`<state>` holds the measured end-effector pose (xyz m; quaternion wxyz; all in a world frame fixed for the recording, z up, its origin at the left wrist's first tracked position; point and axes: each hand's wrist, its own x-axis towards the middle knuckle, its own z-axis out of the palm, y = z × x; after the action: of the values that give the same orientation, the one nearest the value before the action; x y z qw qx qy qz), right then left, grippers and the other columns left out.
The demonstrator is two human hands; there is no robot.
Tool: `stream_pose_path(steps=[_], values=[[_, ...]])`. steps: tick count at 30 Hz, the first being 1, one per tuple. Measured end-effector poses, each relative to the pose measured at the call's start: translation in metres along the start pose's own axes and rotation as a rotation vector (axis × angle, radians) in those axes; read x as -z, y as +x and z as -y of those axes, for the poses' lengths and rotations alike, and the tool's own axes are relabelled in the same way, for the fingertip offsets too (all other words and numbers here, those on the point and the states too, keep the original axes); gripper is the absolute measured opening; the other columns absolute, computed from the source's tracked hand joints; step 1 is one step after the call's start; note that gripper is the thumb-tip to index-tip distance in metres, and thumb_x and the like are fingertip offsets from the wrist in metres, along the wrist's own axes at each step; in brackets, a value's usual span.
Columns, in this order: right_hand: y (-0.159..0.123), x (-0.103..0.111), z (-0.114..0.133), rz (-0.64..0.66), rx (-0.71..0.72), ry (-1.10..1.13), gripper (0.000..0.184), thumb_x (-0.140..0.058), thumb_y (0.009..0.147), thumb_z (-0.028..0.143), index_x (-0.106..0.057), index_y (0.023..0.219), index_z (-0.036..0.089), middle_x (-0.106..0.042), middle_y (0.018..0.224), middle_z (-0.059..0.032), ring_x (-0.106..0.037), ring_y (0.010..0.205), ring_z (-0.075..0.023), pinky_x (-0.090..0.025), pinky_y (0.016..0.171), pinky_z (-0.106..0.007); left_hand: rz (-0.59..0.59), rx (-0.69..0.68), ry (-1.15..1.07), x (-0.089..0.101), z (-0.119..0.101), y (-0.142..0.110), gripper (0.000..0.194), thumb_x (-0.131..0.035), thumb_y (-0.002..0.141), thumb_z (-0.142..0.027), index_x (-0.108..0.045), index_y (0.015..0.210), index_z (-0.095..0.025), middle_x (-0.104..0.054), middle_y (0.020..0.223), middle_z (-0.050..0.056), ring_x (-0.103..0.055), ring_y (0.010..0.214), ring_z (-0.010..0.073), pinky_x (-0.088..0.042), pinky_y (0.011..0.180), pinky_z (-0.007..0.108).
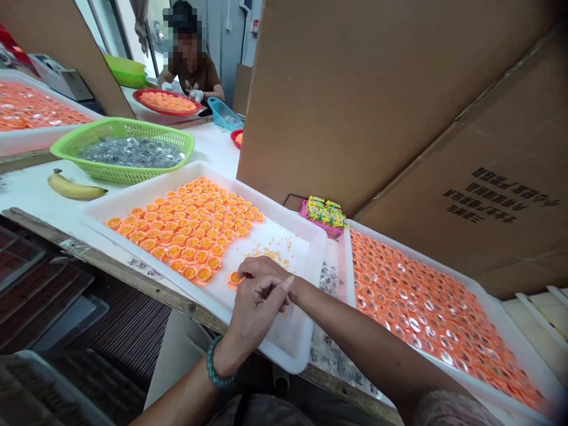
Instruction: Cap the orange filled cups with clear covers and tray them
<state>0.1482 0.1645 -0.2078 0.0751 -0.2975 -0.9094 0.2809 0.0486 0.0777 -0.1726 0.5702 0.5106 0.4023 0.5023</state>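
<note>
My left hand (258, 305), with a green bead bracelet (220, 362) at the wrist, is over the near side of a white tray (293, 349). Its fingers are curled, and what they hold, if anything, is hidden. My right hand (265, 267) crosses just beyond it, fingers bent and closed at the edge of a single small round orange cup (234, 278). Whatever is between those fingertips does not show. Many orange cups (177, 228) with yellow bits inside fill the tray's left part. Loose yellow bits (273, 253) lie scattered past my right hand.
A green basket (122, 174) of clear plastic pieces and a banana (75, 188) stand left. Tall cardboard (355, 106) walls the far right. Another tray (470, 284) holds shiny-covered orange pieces. A pink basket (331, 229) holds small packets. Across the table, a gloved person (195, 74) works.
</note>
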Motion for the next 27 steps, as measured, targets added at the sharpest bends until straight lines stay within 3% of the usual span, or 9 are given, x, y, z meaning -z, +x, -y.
stream_pose_path(steps=[4,6,8,10,11,13,17,21,27], values=[[-0.006,0.011,-0.01,-0.019,-0.053,0.002,0.015,-0.053,0.082,0.018,-0.064,0.072,0.015,-0.059,0.072,0.0016,-0.052,0.066,-0.0088,-0.036,0.058,-0.017,-0.132,0.003,-0.008,0.001,0.007,0.004,0.028,-0.056,0.082,-0.038,-0.063,0.067,-0.016,-0.059,0.059,0.001,-0.052,0.054,0.0125,-0.04,0.052,0.023],[-0.013,0.019,-0.009,-0.107,-0.087,-0.039,0.011,-0.057,0.08,0.016,-0.064,0.072,0.015,-0.059,0.071,0.001,-0.052,0.065,-0.0091,-0.036,0.059,-0.017,-0.231,-0.011,-0.015,0.003,0.011,0.006,0.023,-0.056,0.082,-0.037,-0.064,0.074,-0.017,-0.061,0.066,0.001,-0.054,0.062,0.0132,-0.043,0.059,0.023],[-0.023,0.029,-0.004,-0.238,-0.128,-0.08,0.009,-0.06,0.079,0.017,-0.065,0.072,0.015,-0.059,0.071,0.0003,-0.052,0.064,-0.0093,-0.036,0.061,-0.018,-0.424,-0.038,-0.046,0.005,0.015,0.009,0.018,-0.057,0.082,-0.035,-0.065,0.089,-0.021,-0.064,0.086,0.001,-0.057,0.081,0.0141,-0.044,0.072,0.023],[-0.036,0.04,0.006,-0.361,-0.164,-0.086,0.009,-0.062,0.08,0.019,-0.065,0.072,0.015,-0.059,0.07,-0.0002,-0.052,0.064,-0.0094,-0.036,0.061,-0.019,-0.535,-0.009,-0.143,0.007,0.016,0.012,0.026,-0.059,0.081,-0.033,-0.061,0.106,-0.026,-0.059,0.112,0.001,-0.053,0.102,0.0147,-0.043,0.085,0.023],[-0.043,0.044,0.012,-0.409,-0.174,-0.073,0.01,-0.062,0.081,0.02,-0.064,0.073,0.015,-0.06,0.071,-0.0003,-0.052,0.064,-0.0095,-0.037,0.062,-0.019,-0.519,0.038,-0.224,0.007,0.015,0.013,0.031,-0.06,0.081,-0.031,-0.058,0.112,-0.028,-0.055,0.122,0.001,-0.051,0.108,0.0149,-0.042,0.088,0.024],[-0.057,0.049,0.026,-0.474,-0.179,-0.04,0.009,-0.06,0.083,0.02,-0.064,0.076,0.016,-0.06,0.073,-0.0005,-0.053,0.066,-0.0097,-0.038,0.062,-0.02,-0.345,0.172,-0.422,0.007,0.012,0.016,0.036,-0.061,0.08,-0.029,-0.057,0.116,-0.027,-0.053,0.127,0.002,-0.053,0.108,0.0163,-0.045,0.089,0.027],[-0.078,0.042,0.047,-0.562,-0.184,0.019,0.005,-0.059,0.083,0.018,-0.063,0.079,0.017,-0.062,0.078,-0.0004,-0.055,0.071,-0.0109,-0.04,0.067,-0.021,0.005,0.318,-0.646,0.005,0.005,0.019,0.026,-0.063,0.079,-0.022,-0.065,0.103,-0.015,-0.064,0.107,0.008,-0.062,0.092,0.0171,-0.05,0.085,0.029],[-0.088,0.027,0.053,-0.699,-0.266,0.078,0.016,-0.062,0.082,0.023,-0.063,0.098,0.019,-0.063,0.081,-0.0004,-0.057,0.073,-0.012,-0.043,0.069,-0.022,0.072,0.341,-0.652,0.006,0.005,0.019,0.015,-0.063,0.079,-0.019,-0.068,0.093,-0.014,-0.067,0.099,0.008,-0.063,0.087,0.0155,-0.052,0.081,0.026],[-0.105,0.017,0.058,-0.714,-0.2,-0.057,0.03,-0.051,0.09,0.024,-0.057,0.12,0.023,-0.064,0.096,-0.0054,-0.059,0.086,-0.0149,-0.046,0.076,-0.026,0.092,0.359,-0.55,0.003,0.001,0.019,0.015,-0.065,0.078,-0.02,-0.067,0.092,-0.015,-0.067,0.094,0.005,-0.062,0.079,0.0125,-0.054,0.073,0.022]])
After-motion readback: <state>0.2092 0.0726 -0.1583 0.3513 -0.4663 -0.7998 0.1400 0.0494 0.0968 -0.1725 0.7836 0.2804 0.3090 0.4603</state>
